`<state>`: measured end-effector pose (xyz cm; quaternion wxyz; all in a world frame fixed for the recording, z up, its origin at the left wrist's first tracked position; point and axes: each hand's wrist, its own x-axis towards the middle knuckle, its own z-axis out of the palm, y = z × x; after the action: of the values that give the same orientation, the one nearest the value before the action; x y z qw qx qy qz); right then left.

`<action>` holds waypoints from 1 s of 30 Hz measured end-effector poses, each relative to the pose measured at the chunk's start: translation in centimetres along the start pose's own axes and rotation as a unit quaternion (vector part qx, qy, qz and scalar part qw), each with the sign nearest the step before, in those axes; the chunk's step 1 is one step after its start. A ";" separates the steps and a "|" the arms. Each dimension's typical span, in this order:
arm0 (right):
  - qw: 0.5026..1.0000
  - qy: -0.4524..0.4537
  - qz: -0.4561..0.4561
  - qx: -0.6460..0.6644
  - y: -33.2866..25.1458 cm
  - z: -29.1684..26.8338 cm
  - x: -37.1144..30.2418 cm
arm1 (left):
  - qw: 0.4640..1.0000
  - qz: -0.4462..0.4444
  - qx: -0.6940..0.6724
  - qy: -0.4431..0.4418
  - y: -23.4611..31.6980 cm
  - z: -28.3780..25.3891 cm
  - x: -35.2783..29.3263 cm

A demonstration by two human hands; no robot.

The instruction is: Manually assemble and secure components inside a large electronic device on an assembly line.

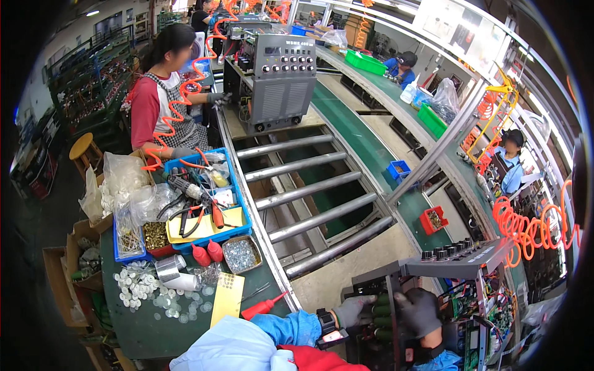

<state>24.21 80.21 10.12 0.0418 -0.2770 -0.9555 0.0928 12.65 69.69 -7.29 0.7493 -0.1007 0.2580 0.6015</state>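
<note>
At the lower right, my hands in grey gloves work at an open machine housing with a dark grey control panel (455, 261) of black knobs. My left hand (354, 311) reaches in from the left, its fingers closed beside a stack of green cylindrical parts (382, 316). What it holds, if anything, is hidden. My right hand (422, 312) is on the other side of those cylinders, inside the housing, back of the hand up. Its fingertips are dark and hard to make out. Circuit boards (498, 309) with wires fill the housing's right side.
Metal rollers (315, 201) lead to a finished-looking grey machine (284, 80), where a co-worker (164, 93) stands. On the left bench are a blue tray (238, 230) of tools, white plastic discs (137, 285), a washer box (241, 253) and a red squeeze bottle (265, 306). A red bin (434, 220) holds brass-coloured parts.
</note>
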 end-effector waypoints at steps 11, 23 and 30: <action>0.937 -0.003 0.140 0.319 -1.7 -2.0 -3.7 | 0.995 0.054 0.056 -0.068 0.3 -0.2 -1.5; 0.951 0.019 0.134 0.279 -2.7 -1.4 -3.3 | 0.999 0.017 0.012 -0.044 0.5 -0.8 -0.4; 0.938 0.036 0.107 0.329 -2.1 -1.3 -3.4 | 0.999 0.012 -0.002 -0.037 0.4 -0.9 -0.4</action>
<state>26.10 76.83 11.70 0.1551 -0.3519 -0.8341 0.3955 11.97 69.06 -7.84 0.7512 -0.0771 0.2296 0.6141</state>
